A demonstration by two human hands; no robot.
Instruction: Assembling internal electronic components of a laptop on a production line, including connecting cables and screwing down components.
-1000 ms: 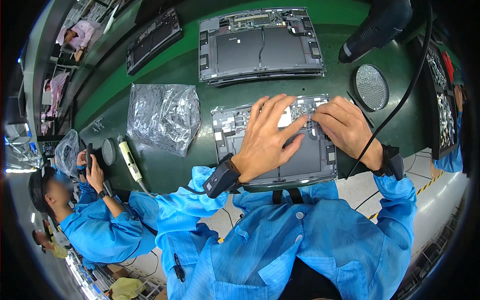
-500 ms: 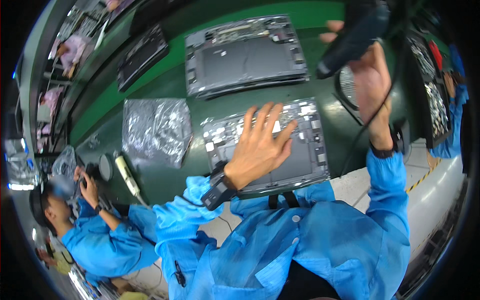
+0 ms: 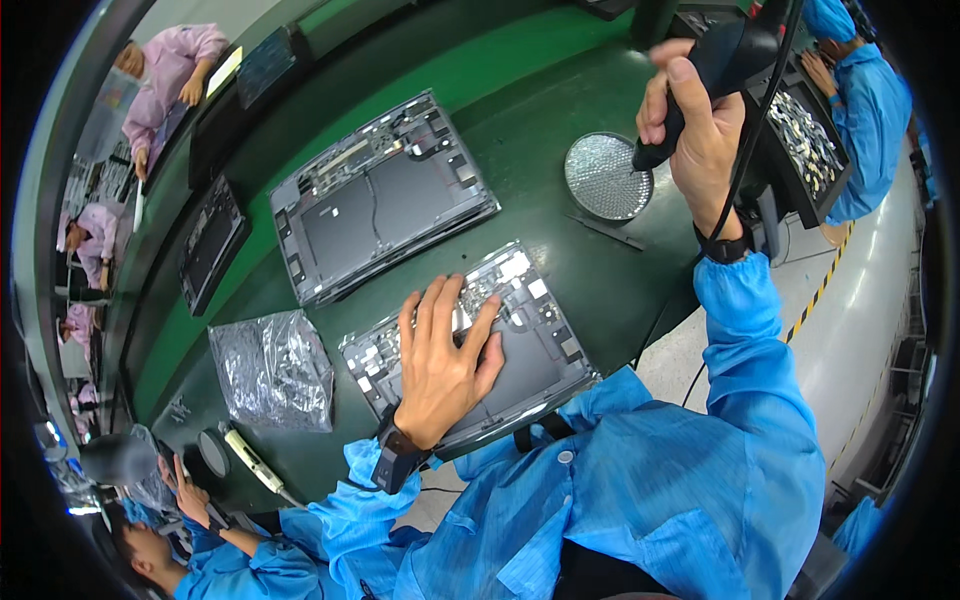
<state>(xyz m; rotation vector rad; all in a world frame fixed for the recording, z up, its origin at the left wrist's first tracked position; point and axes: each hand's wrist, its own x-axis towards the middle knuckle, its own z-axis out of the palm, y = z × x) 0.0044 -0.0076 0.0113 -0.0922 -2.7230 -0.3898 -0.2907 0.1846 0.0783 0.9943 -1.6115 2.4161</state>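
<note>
My left hand (image 3: 440, 375) lies with fingers spread on an opened laptop base (image 3: 535, 350) near the table's front edge; its inner boards and dark battery area show. In my right hand (image 3: 705, 145) is a black corded electric screwdriver (image 3: 732, 55), gripped round its body. The screwdriver's tip points down at a round dish (image 3: 605, 175) with a dimpled, silvery inside. I cannot make out whether the tip touches the dish or carries a screw. A thin dark tool (image 3: 607, 231) lies just in front of the dish.
Behind my left hand is a stack of opened laptop bases (image 3: 400, 210). Left are a clear plastic bag (image 3: 272, 368), a pale electric screwdriver (image 3: 252, 460) and a co-worker's hand (image 3: 190, 495). A black tray of small parts (image 3: 805, 140) stands right, near another person. The screwdriver's cable (image 3: 757, 140) hangs past my right wrist.
My view has turned, so the table things appear shifted left. The screwdriver, earlier blurred beside an open right palm, is now gripped by its fingers over the dish. My left hand stays on the laptop base.
</note>
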